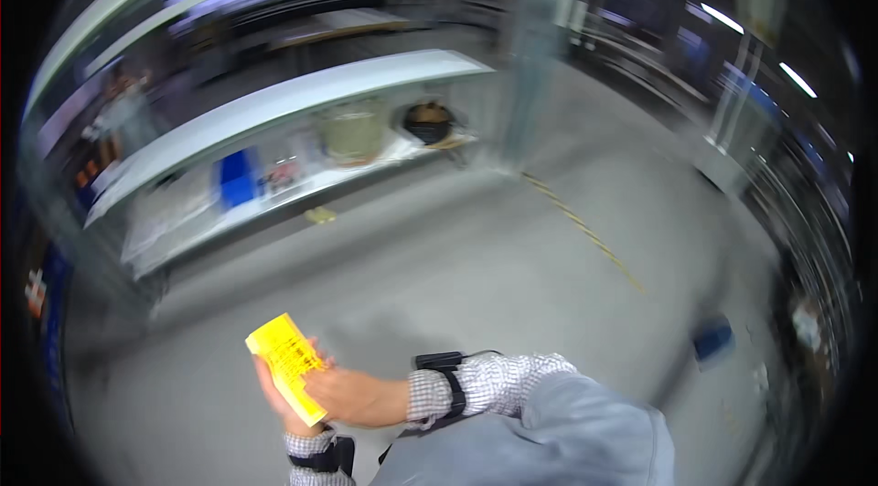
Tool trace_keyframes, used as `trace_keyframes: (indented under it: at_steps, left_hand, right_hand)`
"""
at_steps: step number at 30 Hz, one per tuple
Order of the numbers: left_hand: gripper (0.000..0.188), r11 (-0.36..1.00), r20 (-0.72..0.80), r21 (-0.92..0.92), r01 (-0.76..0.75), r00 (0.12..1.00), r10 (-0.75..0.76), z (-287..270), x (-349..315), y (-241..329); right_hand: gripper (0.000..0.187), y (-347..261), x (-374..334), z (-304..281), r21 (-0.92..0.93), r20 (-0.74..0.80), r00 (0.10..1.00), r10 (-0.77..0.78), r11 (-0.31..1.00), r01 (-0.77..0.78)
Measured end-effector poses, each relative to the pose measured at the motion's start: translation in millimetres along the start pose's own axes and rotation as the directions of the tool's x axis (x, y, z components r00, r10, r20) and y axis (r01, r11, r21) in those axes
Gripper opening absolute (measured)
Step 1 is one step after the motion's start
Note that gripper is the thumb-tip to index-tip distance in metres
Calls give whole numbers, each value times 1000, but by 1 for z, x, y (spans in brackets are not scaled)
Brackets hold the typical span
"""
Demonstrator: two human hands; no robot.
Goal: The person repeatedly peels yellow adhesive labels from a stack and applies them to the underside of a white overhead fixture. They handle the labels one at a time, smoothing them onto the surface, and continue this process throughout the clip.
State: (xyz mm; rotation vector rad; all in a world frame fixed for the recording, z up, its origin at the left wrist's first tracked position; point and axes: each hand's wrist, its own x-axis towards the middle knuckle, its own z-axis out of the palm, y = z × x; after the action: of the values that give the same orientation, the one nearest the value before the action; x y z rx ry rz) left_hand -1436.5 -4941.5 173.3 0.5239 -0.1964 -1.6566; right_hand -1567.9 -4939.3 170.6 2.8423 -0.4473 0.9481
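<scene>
Your left hand grips the yellow slip while your right hand pinches its edge, well short of the bench.

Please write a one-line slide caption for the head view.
Both hands, left hand and right hand, hold a yellow slip above grey floor.

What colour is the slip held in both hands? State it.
Bright yellow with dark print, seen in the head view: the slip sits between left hand and right hand.
</scene>
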Motion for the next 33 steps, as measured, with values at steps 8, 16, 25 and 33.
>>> trace_keyframes:
  at_steps: [8, 16, 25, 33]
  left_hand:
    - [54, 831, 248, 145, 537, 793, -556, 54, 37, -115]
    - [55, 599, 375, 322, 734, 482, -792, 121, 11, -210]
    - [44, 319, 602, 475, 820, -39, -797, 148, -51, -418]
    - [39, 173, 482, 753, 635, -353, -802, 200, -157, -590]
  right_hand:
    - [22, -22, -85, -47, -336, -70, 854, 515, 794, -507]
    - [35, -70, -165, -127, -322, -287, 614, 735, 530, -784]
    - [15, -198, -333, -278, -136, -630, 67, 774, -25, -990]
    - [12, -327, -488, -481, -208, -825, -238, 512, -668, -715]
